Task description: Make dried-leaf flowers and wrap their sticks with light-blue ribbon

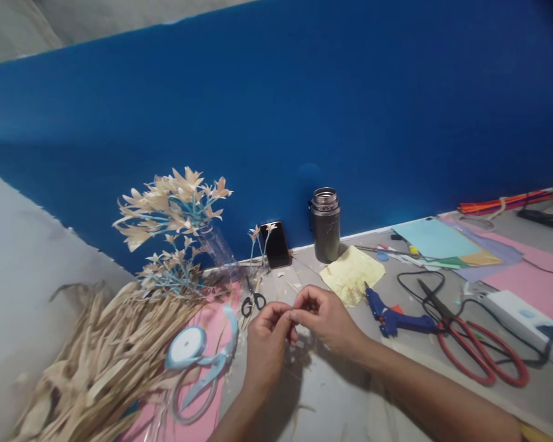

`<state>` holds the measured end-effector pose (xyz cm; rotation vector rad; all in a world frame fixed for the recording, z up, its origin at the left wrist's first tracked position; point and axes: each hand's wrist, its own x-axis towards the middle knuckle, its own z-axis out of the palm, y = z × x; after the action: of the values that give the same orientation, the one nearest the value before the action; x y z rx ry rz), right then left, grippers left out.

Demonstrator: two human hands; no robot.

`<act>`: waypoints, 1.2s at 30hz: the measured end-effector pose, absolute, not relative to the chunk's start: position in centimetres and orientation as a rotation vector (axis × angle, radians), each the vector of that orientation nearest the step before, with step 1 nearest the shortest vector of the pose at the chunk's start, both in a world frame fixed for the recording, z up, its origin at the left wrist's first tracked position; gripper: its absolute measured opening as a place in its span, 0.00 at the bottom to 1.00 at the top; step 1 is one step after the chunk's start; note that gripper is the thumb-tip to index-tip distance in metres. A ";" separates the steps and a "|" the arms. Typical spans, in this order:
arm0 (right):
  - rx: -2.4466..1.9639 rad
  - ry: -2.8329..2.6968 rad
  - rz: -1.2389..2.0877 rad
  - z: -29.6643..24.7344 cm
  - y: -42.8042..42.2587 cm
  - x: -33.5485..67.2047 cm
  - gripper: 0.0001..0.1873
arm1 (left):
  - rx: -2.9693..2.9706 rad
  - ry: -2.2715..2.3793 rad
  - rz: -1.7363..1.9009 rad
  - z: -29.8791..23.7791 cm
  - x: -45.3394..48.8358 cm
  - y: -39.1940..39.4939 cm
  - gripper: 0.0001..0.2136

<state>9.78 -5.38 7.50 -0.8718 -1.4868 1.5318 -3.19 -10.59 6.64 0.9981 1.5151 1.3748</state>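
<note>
My left hand and my right hand meet over the grey table, fingertips pinched together on something small that I cannot make out. Just beyond the fingers lie small black scissors. Left of my left hand a roll of light blue ribbon rests on a pink sheet, its tail looping toward me. A pile of dried tan leaf strips fills the lower left. Behind it stands a cluster of handmade tan flowers on blue stems.
A blue glue gun and large red-handled scissors lie to the right, with a black cable and a white power strip. A dark metal flask, a phone, a yellow paper and coloured sheets sit by the blue wall.
</note>
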 end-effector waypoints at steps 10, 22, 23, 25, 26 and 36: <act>-0.854 -1.494 1.609 8.0 -5.7 9.9 0.05 | 0.983 1.523 1.392 6.6 -2.9 -11.1 0.10; -0.954 -1.689 1.419 7.5 -5.7 10.1 0.04 | 1.084 1.635 1.517 6.4 -2.8 -11.8 0.08; -0.936 -1.677 1.453 7.5 -5.7 10.1 0.05 | 1.038 1.599 1.520 6.4 -2.7 -11.7 0.09; -0.883 -1.645 1.573 7.4 -5.5 10.3 0.08 | 0.910 1.482 1.497 6.4 -2.7 -11.5 0.12; -0.859 -1.627 1.630 7.4 -5.4 10.3 0.09 | 0.846 1.416 1.480 6.5 -2.7 -11.4 0.13; -0.916 -1.517 1.742 7.3 -5.4 10.6 0.07 | 0.666 1.107 1.455 6.3 -2.6 -11.8 0.19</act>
<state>10.61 -5.36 7.27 -0.9160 -1.5169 1.7416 -2.62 -11.77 6.31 0.6657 1.1069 1.4545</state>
